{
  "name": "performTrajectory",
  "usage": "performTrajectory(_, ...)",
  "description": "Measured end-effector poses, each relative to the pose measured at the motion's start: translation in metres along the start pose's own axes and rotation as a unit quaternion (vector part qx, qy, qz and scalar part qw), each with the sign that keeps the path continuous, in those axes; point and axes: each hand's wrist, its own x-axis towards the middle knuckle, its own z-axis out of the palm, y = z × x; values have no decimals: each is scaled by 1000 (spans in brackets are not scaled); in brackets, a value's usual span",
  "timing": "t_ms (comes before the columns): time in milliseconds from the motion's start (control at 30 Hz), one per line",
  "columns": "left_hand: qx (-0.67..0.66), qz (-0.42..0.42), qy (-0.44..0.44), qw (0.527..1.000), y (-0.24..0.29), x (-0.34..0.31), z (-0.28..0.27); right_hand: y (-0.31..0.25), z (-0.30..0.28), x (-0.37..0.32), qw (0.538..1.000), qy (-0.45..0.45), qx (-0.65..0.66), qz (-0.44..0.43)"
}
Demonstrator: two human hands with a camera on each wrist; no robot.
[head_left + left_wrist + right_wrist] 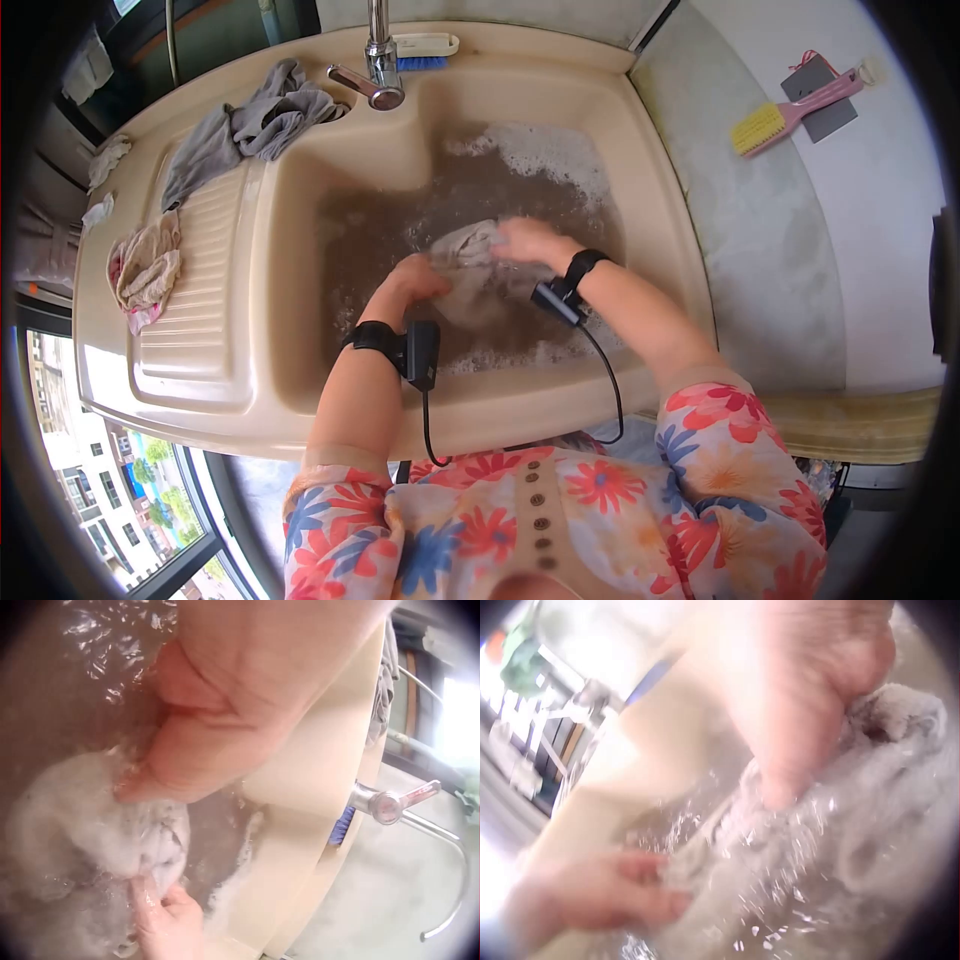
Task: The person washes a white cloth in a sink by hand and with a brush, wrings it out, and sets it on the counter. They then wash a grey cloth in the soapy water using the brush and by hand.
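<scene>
Soggy greyish-white fabric cloth (468, 245) sat in murky brown water (372, 215), left hand (418, 278) pinching its 9 o'clock edge, right hand (532, 243) pinching around 2, fingers nearly closed, bulk drooping toward 6.

The person wears a pale top (480, 520) printed with flowers in red, blue and orange. A beige placket (527, 500) with a row of dark round buttons (541, 524) runs down it. Both sleeves (745, 450) end in plain beige cuffs (345, 457). Each wrist has 1 black strap (374, 340) with 1 black box (422, 356) and 1 thin black cable (428, 430). The left hand (418, 280) and right hand (533, 243) are bare.
</scene>
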Motion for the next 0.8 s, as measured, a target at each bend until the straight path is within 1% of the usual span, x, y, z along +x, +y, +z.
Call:
performTrajectory(33, -22, 0, -131, 991, 1, 0, -2, -15, -5, -5, 987, -137, -75, -28)
performTrajectory(67, -22, -1, -132, 991, 0, 0, -3, -24, -16, -9, 984, -164, -62, -35)
performTrajectory(100, -168, -42, -103, 979, 3, -6, -9, -15, -16, -5, 984, -166, -59, -35)
performTrajectory(133, -312, -81, -71, 944, 7, -12, -14, 2, -15, 1, 995, -58, 83, 5)
performTrajectory(167, -449, -118, -35, 885, 13, -18, -19, 16, -11, 9, 973, 53, 220, 44)
performTrajectory(200, -473, -143, -27, 869, 23, -21, -21, 21, -3, 17, 961, 89, 259, 43)
performTrajectory(233, -473, -140, -26, 870, 26, -20, -19, 8, 4, 19, 952, 85, 292, 27)
performTrajectory(267, -560, -127, -63, 816, 28, -20, -14, -8, 17, 19, 943, 79, 323, 10)
performTrajectory(300, -641, -116, -99, 752, 25, -18, -8, -36, 12, 5, 967, 100, 228, -59)
performTrajectory(333, -643, -126, -82, 751, 10, 0, 5, -67, 10, -8, 968, 136, 199, -72)
performTrajectory(367, -642, -128, -81, 751, 9, 1, 4, -90, 5, -19, 961, 170, 200, -87)
performTrajectory(433, -652, -68, -100, 749, 18, -10, -5, -88, 13, -15, 973, 171, 138, -74)
performTrajectory(467, -595, -48, -103, 796, 24, -20, -17, -76, 8, -13, 987, 133, 85, -36)
performTrajectory(500, -596, -46, -99, 795, 21, -17, -18, -55, 1, -10, 995, 95, 30, 1)
performTrajectory(533, -513, -41, -26, 857, 13, -9, -18, -25, -5, 3, 1000, 2, 12, 20)
performTrajectory(567, -421, -38, 46, 905, 7, -5, -18, 2, -10, 15, 995, -92, -7, 40)
performTrajectory(600, -426, -40, 48, 903, 3, -5, -20, 15, -13, 20, 995, -95, -12, 38)
performTrajectory(633, -286, -36, 144, 947, 0, -6, -20, 25, -15, 22, 1000, -2, -12, -20)
performTrajectory(667, -134, -27, 233, 963, -1, -7, -20, 34, -13, 23, 993, 94, -10, -77)
performTrajectory(700, -134, -27, 231, 963, 2, -9, -17, 31, -6, 26, 993, 94, -10, -75)
performTrajectory(733, -65, -46, 158, 984, 7, -12, -12, 19, 5, 31, 989, 113, 1, -93)
performTrajectory(767, 7, -66, 84, 994, 9, -15, -11, 8, 15, 35, 985, 133, 12, -111)
performTrajectory(800, 4, -33, -39, 999, -3, -4, -5, -8, 8, 31, 985, 134, 15, -112)
